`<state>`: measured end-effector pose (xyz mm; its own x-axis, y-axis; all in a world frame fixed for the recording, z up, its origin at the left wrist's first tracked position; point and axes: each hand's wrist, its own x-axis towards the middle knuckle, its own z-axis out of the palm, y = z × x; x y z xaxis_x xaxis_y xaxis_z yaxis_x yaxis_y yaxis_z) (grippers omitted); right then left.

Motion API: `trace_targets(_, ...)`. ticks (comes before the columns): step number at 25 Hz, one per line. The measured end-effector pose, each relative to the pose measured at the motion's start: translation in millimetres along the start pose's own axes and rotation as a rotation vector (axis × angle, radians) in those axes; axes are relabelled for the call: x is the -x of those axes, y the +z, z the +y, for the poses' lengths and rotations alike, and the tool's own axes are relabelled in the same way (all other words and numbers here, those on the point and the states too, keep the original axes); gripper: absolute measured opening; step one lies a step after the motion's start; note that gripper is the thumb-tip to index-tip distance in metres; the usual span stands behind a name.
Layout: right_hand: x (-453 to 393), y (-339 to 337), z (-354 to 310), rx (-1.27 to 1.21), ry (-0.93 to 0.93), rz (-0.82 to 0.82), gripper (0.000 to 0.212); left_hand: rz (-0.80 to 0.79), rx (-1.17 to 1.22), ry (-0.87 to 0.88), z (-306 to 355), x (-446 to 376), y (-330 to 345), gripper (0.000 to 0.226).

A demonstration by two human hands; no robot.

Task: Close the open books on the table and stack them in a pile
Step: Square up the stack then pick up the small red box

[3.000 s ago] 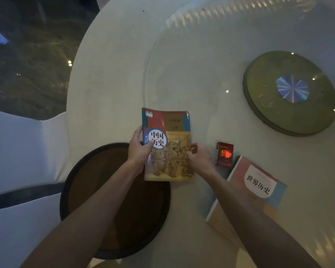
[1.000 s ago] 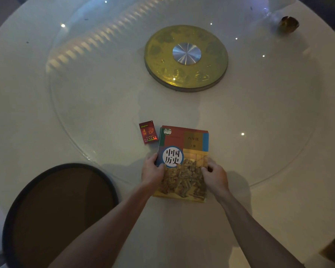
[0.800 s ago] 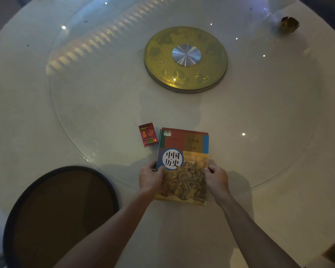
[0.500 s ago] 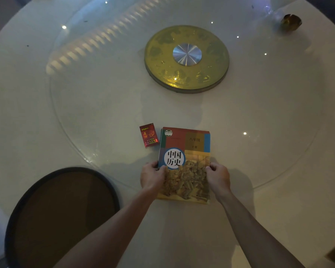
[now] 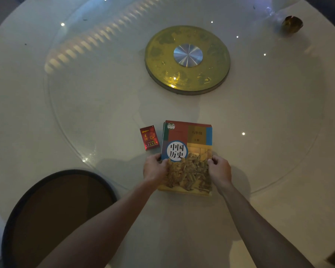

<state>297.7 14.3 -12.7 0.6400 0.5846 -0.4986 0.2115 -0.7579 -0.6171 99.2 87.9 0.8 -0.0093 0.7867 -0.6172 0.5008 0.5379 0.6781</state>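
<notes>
Red-topped closed book [image 5: 188,151] flat on white table [image 5: 85,113], small red pack [image 5: 149,137] just beside it. Left hand [image 5: 155,169] and right hand [image 5: 219,168] curl around its side edges, thumbs on cover.

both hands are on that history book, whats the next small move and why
Probably let go with both hands. The history book lies closed and flat on the table, the left hand and right hand only gripping its sides, and no open book is in view.
</notes>
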Motion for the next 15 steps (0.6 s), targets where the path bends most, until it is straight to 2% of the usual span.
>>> trace_targets(3,6,4,-14,0.100,-0.071,0.097,0.018,0.011,-0.004,0.001,0,-5,-9,0.022)
trace_targets(6,12,20,-61,0.180,-0.282,0.165,0.042,0.199,0.061,-0.019,10,-20,-27,0.017)
trace_targets(8,18,37,-97,0.138,-0.427,0.023,0.042,0.268,0.120,-0.038,20,-34,-41,0.027)
trace_targets(9,19,48,-111,0.130,-0.457,-0.102,0.041,0.268,0.130,-0.047,22,-43,-48,0.034)
trace_targets(11,21,71,-132,0.139,-0.429,-0.350,0.040,0.216,0.122,-0.059,23,-59,-57,0.041)
trace_targets(12,21,83,-139,0.160,-0.398,-0.419,0.038,0.177,0.113,-0.063,21,-64,-61,0.041)
trace_targets(15,22,111,-147,0.197,-0.333,-0.436,0.020,0.112,0.101,-0.051,11,-73,-69,0.038)
